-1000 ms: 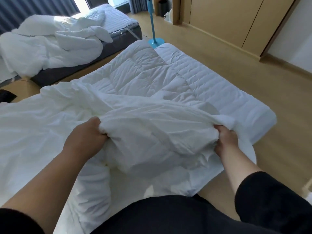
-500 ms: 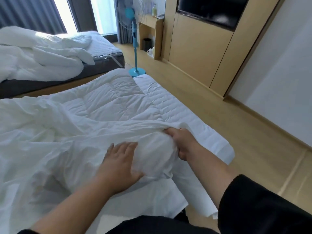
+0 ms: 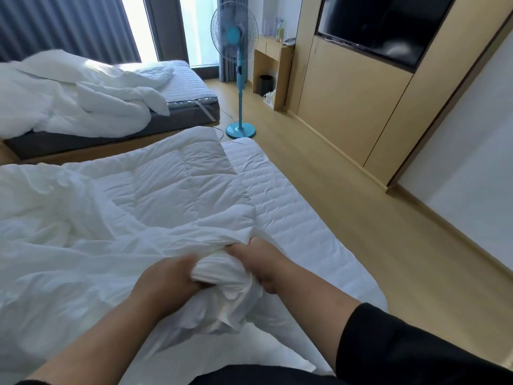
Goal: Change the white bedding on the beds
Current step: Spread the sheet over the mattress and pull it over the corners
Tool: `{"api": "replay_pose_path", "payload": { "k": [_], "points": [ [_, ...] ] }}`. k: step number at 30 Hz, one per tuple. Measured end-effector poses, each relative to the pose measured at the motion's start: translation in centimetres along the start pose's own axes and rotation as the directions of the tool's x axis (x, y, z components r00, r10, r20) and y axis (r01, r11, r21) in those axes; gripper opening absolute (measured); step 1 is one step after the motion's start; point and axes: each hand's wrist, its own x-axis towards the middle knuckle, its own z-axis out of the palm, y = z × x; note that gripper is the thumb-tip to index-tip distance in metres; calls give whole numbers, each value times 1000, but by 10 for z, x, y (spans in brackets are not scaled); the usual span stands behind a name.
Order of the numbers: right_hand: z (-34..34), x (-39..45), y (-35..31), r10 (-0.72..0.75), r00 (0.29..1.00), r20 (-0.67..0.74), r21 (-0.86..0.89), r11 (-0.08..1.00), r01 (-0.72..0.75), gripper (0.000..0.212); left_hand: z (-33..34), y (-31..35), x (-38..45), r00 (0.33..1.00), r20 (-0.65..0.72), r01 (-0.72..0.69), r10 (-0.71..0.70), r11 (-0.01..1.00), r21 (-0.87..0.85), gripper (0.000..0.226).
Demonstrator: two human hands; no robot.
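Head view: a bedroom with wooden floor point(image 3: 319, 173), wooden wall panels, grey curtains and bright window at the back. Near bed point(image 3: 299, 218) directly under both hands; far bed point(image 3: 191, 107) well beyond the left hand, across a narrow gap.

Left hand point(image 3: 166, 276) closed in a fist on a bunched corner of the cover point(image 3: 83, 259), fingers wrapped around the fabric. Right hand point(image 3: 261, 262) just beside it, also closed on the same bunch point(image 3: 219, 273), thumb side pressed into the folds. Both hands touching the cloth, almost touching each other. Quilt point(image 3: 172, 184) spread just beyond the hands, partly under the loose cover.

Possible trouble, as a judgement only:
- Corner of the quilt slipping out of the cover corner if the grip loosens during a shake.
- Cover twisting, because much loose fabric lies left of the left hand.
- Lower edge, hanging below the hands, sliding off the bed to the floor.
- Fan point(image 3: 237, 79) far ahead of the right hand, cable on the floor: risk of a snag when walking around.

Count: two beds, two hands, one fan, one dark screen point(image 3: 380, 26), one crumpled pile of bedding point(image 3: 83, 95) on the far bed.
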Motion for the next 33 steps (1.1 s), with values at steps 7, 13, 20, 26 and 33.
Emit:
{"api": "replay_pose_path", "payload": {
  "k": [7,13,20,26,33],
  "points": [
    [-53,2,58,-41,984,-172,-116,993,22,47,-74,-24,-1,977,-200,86,-76,995,41,37],
    [-30,-22,135,231,959,-163,15,973,-232,87,-105,-35,-13,950,-306,89,-63,993,74,25],
    [19,-24,162,551,748,371,408,627,-664,96,-99,-57,-24,938,-342,63,-61,998,-4,24],
    [28,-22,135,502,862,-69,661,670,-338,25,-91,-64,-34,954,-299,11,-20,999,-33,28],
    [-26,-35,11,-129,564,-816,151,894,422,30,-86,-95,-24,980,-1,196,-197,979,54,55]
  ]
}}
